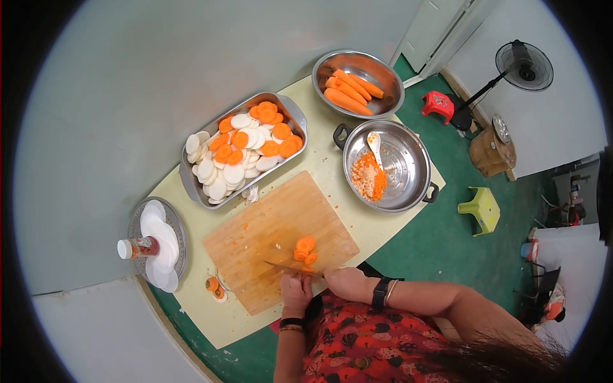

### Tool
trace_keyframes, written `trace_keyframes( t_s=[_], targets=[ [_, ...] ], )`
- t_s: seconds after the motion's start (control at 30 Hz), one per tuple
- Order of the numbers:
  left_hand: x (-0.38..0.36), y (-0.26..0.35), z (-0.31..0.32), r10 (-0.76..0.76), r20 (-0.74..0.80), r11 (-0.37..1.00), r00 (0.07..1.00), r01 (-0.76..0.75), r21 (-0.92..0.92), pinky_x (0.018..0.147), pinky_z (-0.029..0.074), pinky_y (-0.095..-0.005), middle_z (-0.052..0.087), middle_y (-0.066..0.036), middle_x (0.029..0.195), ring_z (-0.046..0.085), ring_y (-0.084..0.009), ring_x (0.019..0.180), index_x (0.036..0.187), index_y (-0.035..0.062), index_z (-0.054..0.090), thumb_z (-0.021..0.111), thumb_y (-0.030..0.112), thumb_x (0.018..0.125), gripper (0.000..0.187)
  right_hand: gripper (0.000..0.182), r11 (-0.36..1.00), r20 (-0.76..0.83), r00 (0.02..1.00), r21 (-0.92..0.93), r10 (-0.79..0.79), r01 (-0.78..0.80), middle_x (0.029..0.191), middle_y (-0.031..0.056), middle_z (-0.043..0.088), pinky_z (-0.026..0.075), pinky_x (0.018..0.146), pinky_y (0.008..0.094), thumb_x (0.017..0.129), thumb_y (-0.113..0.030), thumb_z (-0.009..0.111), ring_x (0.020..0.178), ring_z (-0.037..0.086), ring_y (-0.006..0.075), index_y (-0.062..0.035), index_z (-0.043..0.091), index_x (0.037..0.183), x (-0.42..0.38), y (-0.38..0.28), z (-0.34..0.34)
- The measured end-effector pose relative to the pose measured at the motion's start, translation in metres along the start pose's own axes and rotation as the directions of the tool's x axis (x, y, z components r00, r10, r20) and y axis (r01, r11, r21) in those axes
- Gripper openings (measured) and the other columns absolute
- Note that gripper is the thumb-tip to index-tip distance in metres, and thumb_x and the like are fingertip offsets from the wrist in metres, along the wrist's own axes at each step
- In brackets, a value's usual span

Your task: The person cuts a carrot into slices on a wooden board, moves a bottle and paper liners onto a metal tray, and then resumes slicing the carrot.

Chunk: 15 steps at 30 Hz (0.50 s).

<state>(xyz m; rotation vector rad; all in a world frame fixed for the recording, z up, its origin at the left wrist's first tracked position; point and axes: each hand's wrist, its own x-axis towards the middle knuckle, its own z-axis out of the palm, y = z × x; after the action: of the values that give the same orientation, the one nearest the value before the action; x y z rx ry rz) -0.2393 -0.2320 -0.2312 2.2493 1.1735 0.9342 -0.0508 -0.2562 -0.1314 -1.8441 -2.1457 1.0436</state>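
Observation:
A knife (285, 266) lies low over the near part of the wooden cutting board (274, 210), its blade pointing left. My right hand (343, 281), closed round the handle end, is at the board's near right edge. My left hand (295, 291) is beside the blade on its near side, fingers curled; whatever they grip is hidden. Several carrot slices (306, 244) lie just beyond the blade, some touching it. Small orange scraps are scattered on the board.
A metal tray (186, 177) holds white and carrot slices. Whole carrots (348, 89) fill a steel bowl (394, 105). A two-handled pan (415, 185) contains chopped bits and a white spoon (374, 145). At left, a jar (143, 247) lies on a round plate (181, 255). Carrot ends (214, 285) sit nearby.

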Motion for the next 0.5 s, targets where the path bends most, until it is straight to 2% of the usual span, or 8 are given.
trace_keyframes(
  t_s=[0.23,0.37,0.5],
  targets=[
    [-0.003,-0.002,0.002,-0.038,-0.002,0.999,0.999,0.038,0.012,0.069,0.044,-0.0440,0.054,-0.018,0.088,0.054,-0.0380,0.079,0.090,0.0017,0.050,0.065,0.012,0.079,0.021,0.020,0.999,0.001,1.000,0.036,0.012,-0.012,0.063,0.0176,0.062,0.050,0.048,0.0426,0.090,-0.021,0.047,0.057,0.064,0.0335,-0.0019,0.052,0.085,0.012,-0.005,0.003],
    [-0.004,-0.006,0.006,-0.076,-0.027,0.997,0.997,0.077,0.030,0.068,0.045,-0.0436,0.055,-0.019,0.088,0.055,-0.0388,0.079,0.089,0.0010,0.050,0.064,0.012,0.080,0.020,0.015,1.000,0.066,0.998,0.005,0.024,-0.024,0.067,0.0166,0.064,0.052,0.055,0.0421,0.086,-0.014,0.048,0.064,0.066,0.0333,-0.0008,0.052,0.091,0.024,-0.006,0.005],
    [0.001,-0.003,0.002,-0.054,-0.034,0.996,0.998,0.056,0.064,0.072,0.046,-0.0440,0.055,-0.020,0.090,0.055,-0.0391,0.082,0.091,-0.0001,0.051,0.063,0.010,0.082,0.019,0.014,1.000,0.069,0.998,-0.009,-0.011,0.012,0.067,0.0175,0.064,0.052,0.056,0.0421,0.086,-0.013,0.048,0.064,0.066,0.0336,-0.0001,0.051,0.091,0.036,-0.003,0.016]
  ],
)
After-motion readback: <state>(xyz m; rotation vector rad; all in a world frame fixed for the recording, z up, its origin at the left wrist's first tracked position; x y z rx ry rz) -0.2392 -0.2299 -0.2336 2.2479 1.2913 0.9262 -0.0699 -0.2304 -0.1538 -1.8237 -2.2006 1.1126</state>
